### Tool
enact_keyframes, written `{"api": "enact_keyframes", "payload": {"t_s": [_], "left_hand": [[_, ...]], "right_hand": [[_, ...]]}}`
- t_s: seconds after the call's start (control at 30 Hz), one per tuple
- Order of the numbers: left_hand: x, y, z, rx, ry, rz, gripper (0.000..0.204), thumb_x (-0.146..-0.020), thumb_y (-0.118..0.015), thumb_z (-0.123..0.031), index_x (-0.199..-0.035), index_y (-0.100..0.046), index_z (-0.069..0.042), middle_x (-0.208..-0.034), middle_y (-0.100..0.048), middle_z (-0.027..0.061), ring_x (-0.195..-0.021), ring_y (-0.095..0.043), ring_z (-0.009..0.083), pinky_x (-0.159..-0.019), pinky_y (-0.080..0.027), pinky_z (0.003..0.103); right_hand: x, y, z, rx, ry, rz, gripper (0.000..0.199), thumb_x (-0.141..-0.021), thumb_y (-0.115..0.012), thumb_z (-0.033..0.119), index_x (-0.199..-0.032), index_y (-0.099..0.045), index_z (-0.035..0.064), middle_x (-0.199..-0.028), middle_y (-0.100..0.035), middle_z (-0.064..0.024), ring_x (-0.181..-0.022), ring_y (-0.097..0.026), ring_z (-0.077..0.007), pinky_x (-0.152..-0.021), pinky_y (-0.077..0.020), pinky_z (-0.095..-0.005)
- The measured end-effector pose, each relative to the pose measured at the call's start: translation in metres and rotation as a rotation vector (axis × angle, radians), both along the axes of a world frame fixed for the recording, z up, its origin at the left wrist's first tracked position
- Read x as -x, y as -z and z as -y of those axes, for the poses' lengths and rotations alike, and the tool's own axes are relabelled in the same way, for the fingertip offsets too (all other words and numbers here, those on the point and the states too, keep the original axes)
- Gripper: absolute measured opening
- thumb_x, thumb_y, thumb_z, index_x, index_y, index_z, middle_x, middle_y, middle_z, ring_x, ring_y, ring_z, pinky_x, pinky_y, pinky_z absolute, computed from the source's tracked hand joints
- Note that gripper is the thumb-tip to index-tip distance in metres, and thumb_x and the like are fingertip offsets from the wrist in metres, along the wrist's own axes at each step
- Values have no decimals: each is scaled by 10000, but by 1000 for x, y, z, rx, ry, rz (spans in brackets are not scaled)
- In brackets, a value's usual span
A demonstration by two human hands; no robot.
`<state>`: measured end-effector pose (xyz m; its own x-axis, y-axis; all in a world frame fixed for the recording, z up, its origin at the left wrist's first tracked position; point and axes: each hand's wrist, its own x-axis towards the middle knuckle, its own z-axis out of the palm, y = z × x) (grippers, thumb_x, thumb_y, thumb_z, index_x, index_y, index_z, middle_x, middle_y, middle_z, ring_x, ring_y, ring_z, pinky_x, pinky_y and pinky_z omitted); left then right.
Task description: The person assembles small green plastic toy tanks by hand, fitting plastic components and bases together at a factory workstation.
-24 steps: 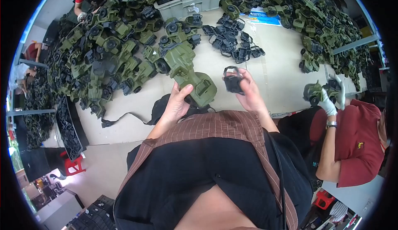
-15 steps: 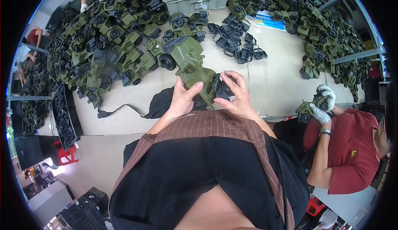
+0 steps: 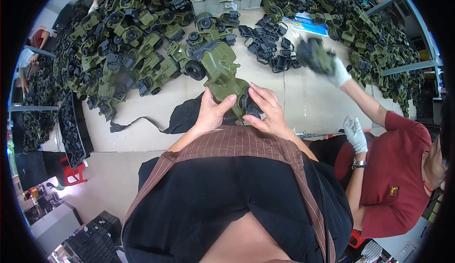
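Left grip (image 3: 212,113): closed on the truck, thumb laid along the top of the body, other fingers bent round its side and mostly out of sight beneath. Right grip (image 3: 268,107): closed on a black part, fingers over its far edge, thumb at its near edge, a narrow gap between. Truck (image 3: 221,66): one, olive green, plastic, held between the two grips at its near end; the rest extends beyond them over the bench (image 3: 315,104), one black wheel (image 3: 195,70) on its left side. Black part (image 3: 250,104): set against the right side of the truck's near end, touching it; largely covered by the right grip, so whether it is seated or only pressed there cannot be told. Truck underside: hidden. Black frames (image 3: 270,45): a loose heap beyond the right grip, well apart from it; count unclear through overlap. Pile (image 3: 128,49): similar green vehicles, left and far side, individual pieces hard to separate. Bin (image 3: 230,1): grey, far side, its load cut off by the upper edge. Black cloth (image 3: 185,116): with strap, beside the left grip, part hidden behind that wrist. Co-worker's gloved hand (image 3: 340,72): at right, holding another vehicle (image 3: 316,57), blurred, details not legible.
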<state>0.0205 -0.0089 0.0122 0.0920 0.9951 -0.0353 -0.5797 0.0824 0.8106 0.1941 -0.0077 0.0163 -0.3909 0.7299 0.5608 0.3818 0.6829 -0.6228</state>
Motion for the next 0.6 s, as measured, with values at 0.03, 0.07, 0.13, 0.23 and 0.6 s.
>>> {"api": "enact_keyframes", "payload": {"t_s": [0.03, 0.07, 0.13, 0.23, 0.6], "left_hand": [[0, 0, 0, -5, -1, -38, 478, -760, -630, -63, -1143, -351, 0, -1052, -497, 76, -946, -490, 123, -835, -401, 266], [0, 0, 0, -10, -3, -76, 471, -764, -625, -62, -1142, -350, 3, -1049, -498, 76, -943, -490, 122, -832, -403, 265], [0, 0, 0, -17, -8, -101, 467, -767, -620, -61, -1142, -350, 6, -1049, -498, 77, -942, -490, 122, -829, -404, 264], [-1, -2, 1, -7, -12, -128, 458, -771, -609, -56, -1142, -348, 10, -1045, -500, 78, -939, -491, 123, -825, -407, 264], [-3, 0, 3, 3, -19, -210, 454, -770, -608, -65, -1135, -353, 20, -1028, -519, 87, -934, -497, 123, -820, -410, 265]], "right_hand": [[0, 0, 0, -6, -3, 4, 602, -630, -724, 217, -1156, -501, 30, -1197, -470, -128, -1015, -476, -296, -849, -416, -355], [0, 0, 1, -4, -3, 4, 602, -630, -724, 217, -1156, -501, 30, -1197, -470, -128, -1015, -476, -296, -849, -416, -355], [0, 1, 1, -23, 2, 1, 595, -639, -717, 215, -1160, -498, 29, -1206, -460, -130, -1009, -476, -299, -844, -419, -353], [0, -2, 2, -11, 8, 51, 589, -652, -707, 211, -1174, -490, 45, -1218, -447, -130, -1000, -477, -301, -839, -421, -354], [-6, 8, 6, 108, -47, 103, 652, -681, -700, 230, -1251, -414, 96, -1230, -413, -149, -1019, -469, -302, -850, -415, -346]]}}
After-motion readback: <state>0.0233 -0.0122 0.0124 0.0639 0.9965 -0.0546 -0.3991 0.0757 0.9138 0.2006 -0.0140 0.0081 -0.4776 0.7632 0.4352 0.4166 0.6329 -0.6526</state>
